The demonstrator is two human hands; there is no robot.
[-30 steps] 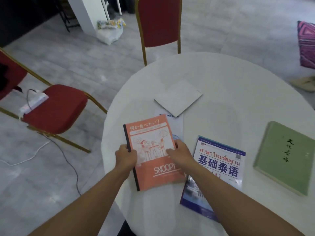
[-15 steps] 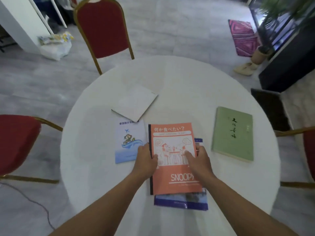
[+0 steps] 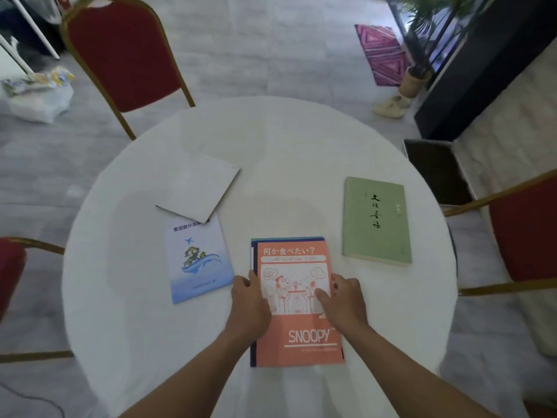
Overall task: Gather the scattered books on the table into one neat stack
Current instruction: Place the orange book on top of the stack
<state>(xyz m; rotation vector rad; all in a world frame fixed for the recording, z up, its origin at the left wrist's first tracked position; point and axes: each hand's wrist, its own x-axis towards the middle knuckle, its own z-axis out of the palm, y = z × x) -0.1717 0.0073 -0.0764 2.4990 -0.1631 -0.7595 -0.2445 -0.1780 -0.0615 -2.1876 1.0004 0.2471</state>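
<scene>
while both hands press its edges, the orange snoopy notebook (image 3: 297, 303) lies atop a blue book (image 3: 253, 300). left hand (image 3: 248, 300) and right hand (image 3: 345, 300) grasp the notebook.

The round table (image 3: 301, 140) is wearing a smooth white cloth with a matt look. The orange notebook (image 3: 297, 336) is showing a matt paper cover, and so is the green book (image 3: 376, 218) at the right. The pale blue booklet (image 3: 197, 267) is looking a little glossy. The grey card (image 3: 199, 188) is looking plain and dull. The far chair (image 3: 120, 52) is showing red fabric in a golden metal frame.
</scene>
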